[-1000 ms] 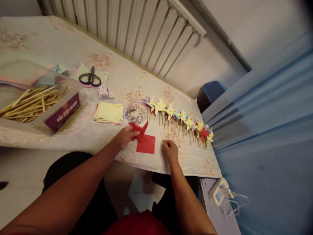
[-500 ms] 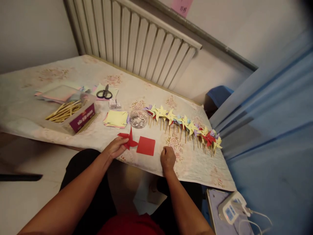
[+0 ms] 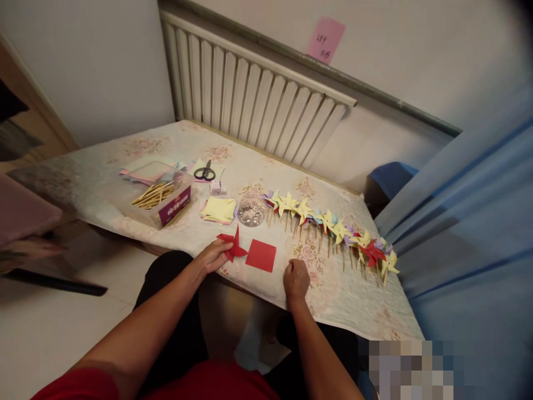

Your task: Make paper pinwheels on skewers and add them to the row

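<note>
My left hand [image 3: 213, 256] is closed on a folded red paper pinwheel [image 3: 232, 246] at the near edge of the table [image 3: 125, 216]. Just right of it a flat red paper square [image 3: 261, 255] lies on the cloth. My right hand [image 3: 296, 279] rests on the table edge to the right of the square, fingers curled into a fist; I cannot make out anything in it. Behind the square stands a small clear container of shiny pins [image 3: 251, 211].
A row of finished paper pinwheels on sticks [image 3: 333, 228] runs along the right of the table. A box of wooden sticks [image 3: 160, 197], a stack of yellow paper squares [image 3: 219, 209], scissors [image 3: 205, 173] and pastel sheets [image 3: 145, 172] lie to the left. A radiator [image 3: 250, 105] stands behind.
The view has tilted up and pulled back. My left hand drew the red pinwheel left, off the red square. My right hand closed and settled at the table edge.
</note>
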### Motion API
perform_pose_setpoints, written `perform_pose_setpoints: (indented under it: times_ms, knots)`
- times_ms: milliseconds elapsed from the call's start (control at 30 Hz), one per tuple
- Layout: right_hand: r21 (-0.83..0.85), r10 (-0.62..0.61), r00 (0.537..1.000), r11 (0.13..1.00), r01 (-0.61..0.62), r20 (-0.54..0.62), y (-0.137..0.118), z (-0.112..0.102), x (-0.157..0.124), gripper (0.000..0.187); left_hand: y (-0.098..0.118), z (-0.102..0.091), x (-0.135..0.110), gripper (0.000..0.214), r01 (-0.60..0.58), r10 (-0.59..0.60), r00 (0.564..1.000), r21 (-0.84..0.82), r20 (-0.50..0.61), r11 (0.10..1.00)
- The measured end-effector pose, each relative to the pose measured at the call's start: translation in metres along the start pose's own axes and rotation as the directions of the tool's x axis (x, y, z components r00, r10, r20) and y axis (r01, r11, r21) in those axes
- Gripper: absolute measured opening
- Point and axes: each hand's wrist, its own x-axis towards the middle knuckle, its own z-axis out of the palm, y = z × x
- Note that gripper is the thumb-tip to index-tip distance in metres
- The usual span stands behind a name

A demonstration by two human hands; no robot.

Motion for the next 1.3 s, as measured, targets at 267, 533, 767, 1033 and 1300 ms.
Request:
perform_pose_setpoints:
  times_ms: [267, 533, 767, 1033, 1300]
  knots:
    - [-0.012, -0.005, 1.000, 1.000, 0.005, -0.002, 0.002, 0.002, -0.001, 0.027, -0.006, -0.014, -0.009, 0.036, -0.020, 0.022, 0.999, -0.051, 0.035, 0.999]
    - [0.152, 0.081, 0.996, 0.986, -0.075, -0.036, 0.002, -0.006, 0.000, 0.029, 0.031, -0.027, -0.061, 0.027, -0.021, 0.022, 0.999, -0.043, 0.038, 0.999]
    - [0.438, -0.053, 0.996, 0.896, 0.078, -0.069, -0.074, -0.014, 0.015, 0.026, 0.043, -0.056, -0.107, 0.026, -0.043, 0.044, 0.996, -0.013, 0.082, 0.999]
    - [0.584, -0.679, 0.703, 0.664, 0.467, 0.210, -0.243, 0.029, 0.028, 0.032, 0.040, -0.051, -0.106, 0.026, -0.040, 0.047, 0.982, -0.039, 0.186, 0.998]
    - [0.407, -0.771, 0.492, 0.634, 0.657, 0.405, -0.316, 0.087, 0.042, 0.043, 0.042, -0.049, -0.109, 0.021, -0.023, 0.040, 0.980, -0.088, 0.196, 0.996]
